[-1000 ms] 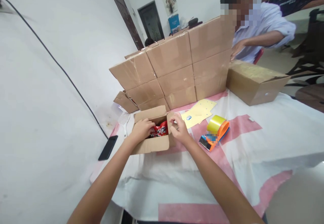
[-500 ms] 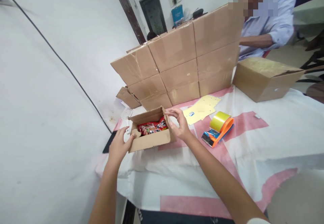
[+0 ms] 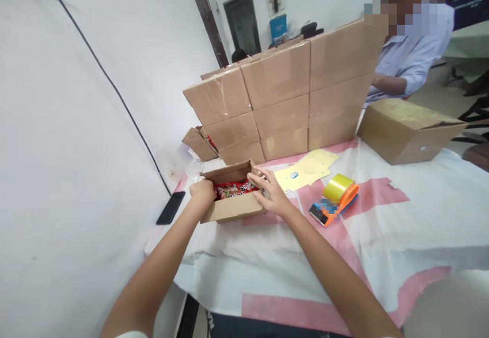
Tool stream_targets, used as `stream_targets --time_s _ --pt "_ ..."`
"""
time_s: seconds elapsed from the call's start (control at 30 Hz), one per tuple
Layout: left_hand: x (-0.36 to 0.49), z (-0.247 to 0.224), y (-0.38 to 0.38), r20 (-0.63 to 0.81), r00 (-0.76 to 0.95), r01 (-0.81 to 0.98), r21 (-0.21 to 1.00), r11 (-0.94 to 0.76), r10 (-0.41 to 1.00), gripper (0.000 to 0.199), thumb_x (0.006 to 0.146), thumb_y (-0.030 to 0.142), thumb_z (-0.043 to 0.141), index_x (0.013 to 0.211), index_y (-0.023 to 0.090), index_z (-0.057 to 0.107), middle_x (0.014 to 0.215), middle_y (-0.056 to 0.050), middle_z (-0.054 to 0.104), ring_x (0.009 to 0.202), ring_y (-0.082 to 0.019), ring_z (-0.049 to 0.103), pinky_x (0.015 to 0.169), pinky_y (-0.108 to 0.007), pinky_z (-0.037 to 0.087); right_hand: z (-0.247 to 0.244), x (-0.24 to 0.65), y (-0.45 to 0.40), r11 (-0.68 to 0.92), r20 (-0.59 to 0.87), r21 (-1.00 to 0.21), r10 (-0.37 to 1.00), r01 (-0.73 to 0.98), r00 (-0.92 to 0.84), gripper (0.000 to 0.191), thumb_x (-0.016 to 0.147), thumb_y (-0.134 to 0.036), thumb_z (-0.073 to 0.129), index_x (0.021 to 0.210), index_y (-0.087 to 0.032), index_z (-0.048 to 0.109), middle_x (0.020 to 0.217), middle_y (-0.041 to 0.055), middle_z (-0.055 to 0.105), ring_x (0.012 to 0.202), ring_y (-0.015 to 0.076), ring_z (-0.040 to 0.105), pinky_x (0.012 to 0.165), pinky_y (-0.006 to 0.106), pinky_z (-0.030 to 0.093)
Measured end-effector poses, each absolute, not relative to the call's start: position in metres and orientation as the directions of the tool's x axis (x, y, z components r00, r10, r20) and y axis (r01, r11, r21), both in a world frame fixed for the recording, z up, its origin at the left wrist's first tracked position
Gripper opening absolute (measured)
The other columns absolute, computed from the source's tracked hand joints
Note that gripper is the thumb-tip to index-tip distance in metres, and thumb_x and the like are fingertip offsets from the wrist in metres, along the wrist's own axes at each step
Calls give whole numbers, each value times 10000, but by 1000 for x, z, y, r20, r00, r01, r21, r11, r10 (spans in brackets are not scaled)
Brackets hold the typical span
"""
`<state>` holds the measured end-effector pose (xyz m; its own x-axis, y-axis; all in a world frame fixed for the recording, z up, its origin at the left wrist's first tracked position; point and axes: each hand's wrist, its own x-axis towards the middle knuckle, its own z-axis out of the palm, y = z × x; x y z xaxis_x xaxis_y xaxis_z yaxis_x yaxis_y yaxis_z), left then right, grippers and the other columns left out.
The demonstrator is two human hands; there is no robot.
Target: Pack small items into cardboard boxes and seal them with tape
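Note:
A small open cardboard box [image 3: 237, 209] stands near the table's front edge with a red printed packet [image 3: 235, 189] inside. My left hand [image 3: 203, 193] is closed at the box's left end, its fingers bent down over the rim; what they hold, if anything, is hidden. At the right end, my right hand [image 3: 269, 191] has its fingers apart and touches the box's edge. To the right lies an orange and blue tape dispenser [image 3: 334, 208] with a roll of yellow tape.
Stacked cardboard boxes [image 3: 280, 78] form a wall behind. Yellow paper sheets [image 3: 305, 170] lie before it. A closed carton [image 3: 408, 132] sits at right, near a seated person [image 3: 416, 48]. A black phone [image 3: 170, 208] lies left, beside the white wall.
My left hand has moved from the outside of the box's left end to over its rim, and its fingers have closed. My right hand's fingers have shifted slightly inward over the right end.

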<state>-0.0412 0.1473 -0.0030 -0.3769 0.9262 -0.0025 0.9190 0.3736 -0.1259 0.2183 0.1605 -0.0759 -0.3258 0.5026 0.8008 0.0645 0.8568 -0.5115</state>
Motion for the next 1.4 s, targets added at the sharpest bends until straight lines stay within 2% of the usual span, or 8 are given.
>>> stream_targets --time_s 0.13,0.3,0.43,0.6,0.87,1.1,1.2,1.4 --pt "-33 3 138 10 -387 902 -202 381 922 367 778 259 575 1023 64 768 1106 -302 717 1063 -448 678 841 -496 513 -74 218 160 858 798 -511 497 56 -340 532 939 -193 556 1445 -356 541 1506 87 471 1318 295 480 1105 565 438" --pt "-45 30 113 -23 -383 910 -181 372 924 469 876 481 472 999 153 784 1084 -220 748 1039 -430 687 828 -493 522 -72 218 160 828 797 -561 544 12 -261 595 899 -94 506 1435 -348 546 1464 86 513 1339 279 496 1135 545 430" --pt "-59 36 97 46 -413 908 -65 415 910 549 967 422 290 1207 175 718 1180 -202 730 1090 -403 674 847 -493 522 -71 217 161 813 786 -582 562 -2 -258 542 902 -96 507 1386 -323 596 1408 83 579 1297 266 539 1114 529 456" --pt "-62 15 92 279 -339 940 144 310 898 553 986 388 330 1489 238 504 1413 -141 626 1258 -349 599 966 -471 492 -70 218 164 832 807 -555 537 -5 -246 446 936 -116 514 1313 -304 662 1331 73 660 1239 253 577 1082 528 480" --pt "-76 2 126 263 -410 871 397 289 874 574 996 521 331 1206 150 716 1180 -157 736 1171 -322 656 996 -419 507 -75 220 167 822 761 -569 540 30 -360 322 955 -156 497 1121 -262 752 1171 64 738 1293 290 506 1081 578 473" --pt "-84 -46 78 265 -153 772 634 -52 952 749 1028 604 96 1625 171 230 1706 -92 184 1564 -210 223 1271 -399 226 -78 221 169 798 743 -600 579 50 -335 375 947 -147 486 1236 -261 696 1205 68 727 1290 282 532 1092 556 465" --pt "-88 -57 52 291 -64 817 564 -117 955 723 1023 626 184 1599 210 317 1714 -78 154 1579 -234 158 1288 -435 163 -81 219 169 787 732 -614 594 54 -334 353 944 -155 485 1213 -242 696 1199 95 712 1288 291 530 1091 560 461" --pt "-72 -38 34 356 63 939 296 -177 932 653 993 597 406 1534 231 430 1598 -133 429 1528 -298 308 1252 -521 225 -79 221 166 779 744 -627 605 19 -285 440 968 -174 459 1381 -274 573 1421 118 547 1360 271 488 1166 543 398"
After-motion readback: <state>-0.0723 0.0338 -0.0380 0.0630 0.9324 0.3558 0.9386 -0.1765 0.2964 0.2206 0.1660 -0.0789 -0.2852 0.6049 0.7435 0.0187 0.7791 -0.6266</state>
